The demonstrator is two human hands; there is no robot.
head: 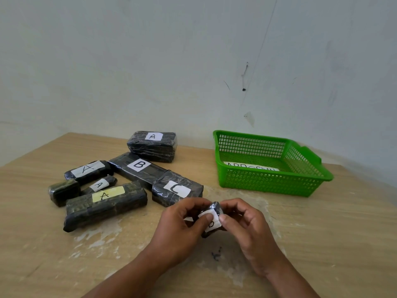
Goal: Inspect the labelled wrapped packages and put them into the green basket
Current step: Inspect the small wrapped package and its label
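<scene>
I hold a small black wrapped package [212, 223] between both hands over the table [322, 233], toward its near edge. My left hand [182, 221] pinches it with the thumb pressed on its white label, whose letter is partly covered, and my right hand [245, 226] grips the other side with curled fingers. The green basket [268, 183] stands well apart, toward the far right corner, with a lettered sheet of paper [251, 167] lying inside. The other packages, among them package B [137, 168] and package C [176, 191], cluster toward the far left.
</scene>
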